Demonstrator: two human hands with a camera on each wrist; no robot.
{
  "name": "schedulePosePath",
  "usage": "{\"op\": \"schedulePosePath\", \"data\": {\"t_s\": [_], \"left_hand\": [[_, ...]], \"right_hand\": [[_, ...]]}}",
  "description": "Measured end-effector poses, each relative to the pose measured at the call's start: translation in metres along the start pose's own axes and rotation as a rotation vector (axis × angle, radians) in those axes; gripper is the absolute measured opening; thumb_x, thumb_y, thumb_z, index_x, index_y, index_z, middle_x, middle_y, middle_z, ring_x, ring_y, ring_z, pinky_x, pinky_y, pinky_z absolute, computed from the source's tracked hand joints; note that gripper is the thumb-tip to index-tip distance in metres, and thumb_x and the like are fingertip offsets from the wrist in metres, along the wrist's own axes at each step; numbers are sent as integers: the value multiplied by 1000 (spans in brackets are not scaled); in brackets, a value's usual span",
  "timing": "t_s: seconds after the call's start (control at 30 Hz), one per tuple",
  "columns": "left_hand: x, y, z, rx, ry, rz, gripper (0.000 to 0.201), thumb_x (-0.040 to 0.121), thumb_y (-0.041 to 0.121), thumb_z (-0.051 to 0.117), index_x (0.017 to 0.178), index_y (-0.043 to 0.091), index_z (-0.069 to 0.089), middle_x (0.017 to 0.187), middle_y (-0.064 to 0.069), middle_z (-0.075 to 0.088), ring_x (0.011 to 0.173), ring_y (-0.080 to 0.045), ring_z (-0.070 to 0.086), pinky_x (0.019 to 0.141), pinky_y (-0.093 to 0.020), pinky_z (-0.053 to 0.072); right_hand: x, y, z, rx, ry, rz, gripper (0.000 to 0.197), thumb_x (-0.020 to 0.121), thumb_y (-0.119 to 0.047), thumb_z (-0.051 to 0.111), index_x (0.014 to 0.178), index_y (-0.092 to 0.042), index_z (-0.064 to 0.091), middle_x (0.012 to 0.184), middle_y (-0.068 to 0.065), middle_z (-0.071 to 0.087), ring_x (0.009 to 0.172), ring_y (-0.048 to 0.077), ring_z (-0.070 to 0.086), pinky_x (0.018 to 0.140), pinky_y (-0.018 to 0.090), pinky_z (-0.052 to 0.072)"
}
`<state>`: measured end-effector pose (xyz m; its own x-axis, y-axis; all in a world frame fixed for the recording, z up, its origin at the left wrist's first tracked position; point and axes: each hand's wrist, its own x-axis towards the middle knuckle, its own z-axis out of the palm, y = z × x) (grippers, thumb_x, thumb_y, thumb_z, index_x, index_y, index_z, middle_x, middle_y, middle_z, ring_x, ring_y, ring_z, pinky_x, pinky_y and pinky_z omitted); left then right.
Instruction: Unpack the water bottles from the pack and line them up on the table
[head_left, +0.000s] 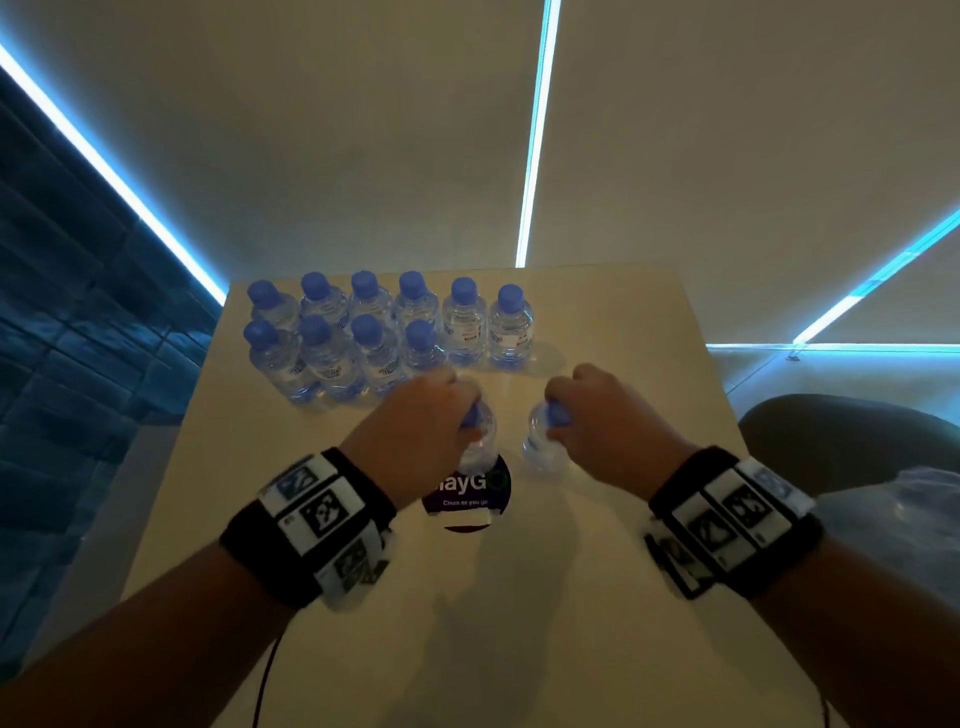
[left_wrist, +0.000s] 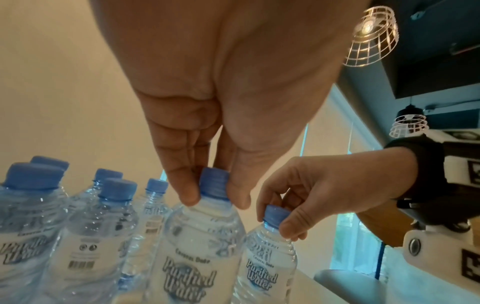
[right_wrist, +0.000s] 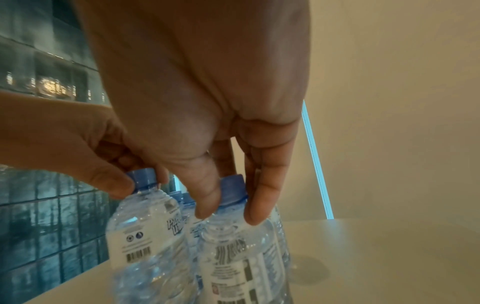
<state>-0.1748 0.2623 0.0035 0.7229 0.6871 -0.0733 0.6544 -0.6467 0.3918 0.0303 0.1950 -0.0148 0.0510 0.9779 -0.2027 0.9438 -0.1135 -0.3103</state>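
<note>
Ten purified-water bottles (head_left: 384, 332) already upright at the far left of the table (head_left: 623, 519), in two rows: six in the far row, four in the near one, the near row stopping short so that a gap stands open at its right end, in front of the two rightmost far bottles.

Just near and right of that gap, left hand (head_left: 421, 415) curled over the blue cap (left_wrist: 215, 183) of a left-hand bottle (left_wrist: 197, 246), thumb and fingertips pinching the cap from above, bottle upright with its long axis vertical. Beneath it, partly covered, a round dark sticker (head_left: 467, 499) on the tabletop with cut-off lettering.

Further right, right hand (head_left: 597, 415) pinching the cap of a right-hand bottle (right_wrist: 244, 257) the same way, also near upright. Both carried bottles close side by side, apparently not touching.

Gap lying away from the body and slightly left of both hands; left hand nearer to it, so likely first in, right bottle beside it to finish the near row.

Hard to tell whether either base rests on the table or hangs just above: motion blur in the head view, bases cut off in both wrist views. At the far right edge, crumpled clear plastic (head_left: 883, 499), possibly the emptied pack, beside a dark rounded seat (head_left: 852, 421).
</note>
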Motion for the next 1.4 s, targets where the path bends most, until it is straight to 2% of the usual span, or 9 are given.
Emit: {"op": "schedulePosePath", "data": {"t_s": [0.23,0.4,0.57,0.7,0.8,0.93,1.1,1.27,1.4], "left_hand": [[60,-15,3,97,111,-12,13,89,25,66,87,13,59,88,0,51,78,-17,53,70,-27,38],[99,-26,22,190,83,-50,9,91,17,61,85,12,64,89,-3,63,79,-19,62,67,-30,42],[116,-32,18,235,-11,-139,11,90,19,59,93,9,63,91,-11,63,85,-29,62,72,-36,50],[122,-36,17,231,-8,-151,10,91,20,58,91,11,62,92,-10,62,86,-27,62,72,-34,48],[125,-37,19,222,37,-111,13,92,19,56,85,10,64,92,-9,66,87,-25,64,79,-36,48],[120,-35,20,193,83,-97,10,92,13,55,93,5,61,97,-14,65,86,-29,64,77,-38,47],[96,-32,18,155,133,-69,20,88,14,60,107,8,58,106,-14,59,84,-31,62,78,-46,53],[40,-19,16,129,165,-145,29,87,14,61,115,7,56,114,-13,53,85,-31,61,73,-41,53],[-20,-15,48,63,47,-269,38,88,28,60,123,13,55,120,-9,54,99,-29,60,85,-42,52]], "right_hand": [[65,-3,-3,32,-10,31,18,78,-19,62,73,-20,45,82,11,56,73,29,55,64,30,35],[76,-17,-12,-21,17,16,19,87,-12,55,72,-15,44,78,8,51,70,26,54,63,30,37],[90,-19,-16,-71,51,-28,20,89,-9,51,70,-13,47,76,7,48,69,22,49,65,32,43],[104,-12,-9,-68,85,-2,19,86,-11,57,69,-13,48,77,11,57,66,23,51,61,30,38],[108,-8,-5,-43,127,6,21,85,-16,62,70,-15,46,75,9,50,64,23,48,60,29,34],[105,-3,3,10,177,14,12,84,-18,62,84,-9,55,81,13,54,65,24,45,62,30,33],[84,0,5,156,221,37,53,81,-25,67,124,-8,41,101,18,62,82,33,60,65,31,37],[37,-3,16,374,293,186,57,81,-26,63,125,-12,30,102,19,60,87,37,60,68,38,44],[-7,4,58,397,86,308,54,81,-34,64,124,-14,37,111,16,62,99,35,59,76,34,44]]}}
